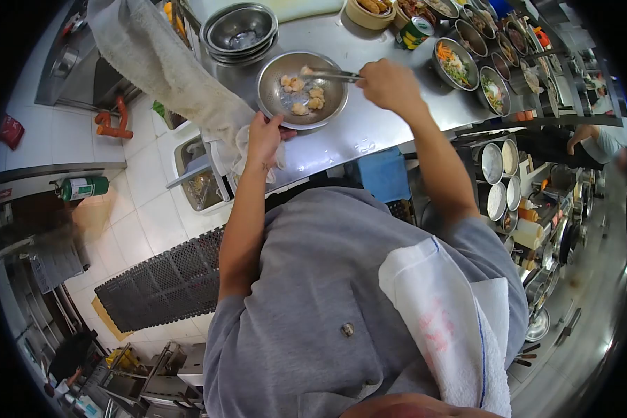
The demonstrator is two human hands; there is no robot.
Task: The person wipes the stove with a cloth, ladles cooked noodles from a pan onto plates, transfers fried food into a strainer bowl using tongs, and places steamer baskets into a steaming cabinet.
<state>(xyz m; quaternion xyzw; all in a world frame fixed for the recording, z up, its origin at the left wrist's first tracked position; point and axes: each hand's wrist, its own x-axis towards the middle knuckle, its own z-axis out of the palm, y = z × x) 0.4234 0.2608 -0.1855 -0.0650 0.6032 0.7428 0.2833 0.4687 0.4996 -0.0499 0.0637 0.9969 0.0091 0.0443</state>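
Note:
A steel mixing bowl [268, 92] sits near the front edge of the metal counter, holding several pale golden, fried-looking food pieces [315, 99]. My left hand [263, 139] grips the bowl's near-left rim between thumb and fingers. Closed around the handle end of metal tongs [336, 76], my right hand [390, 87] is to the right of the bowl. The tongs reach left over the rim, with their tips at a piece [306, 70] near the far side. Whether the tips are squeezed on that piece is too small to tell.
Stacked steel bowls [219, 47] stand behind the mixing bowl. A pale towel [164, 66] hangs at the counter's left. At the back right are a green can [416, 32], a bamboo steamer [369, 19] and bowls of shredded vegetables [456, 64]. Another person [595, 143] stands at far right.

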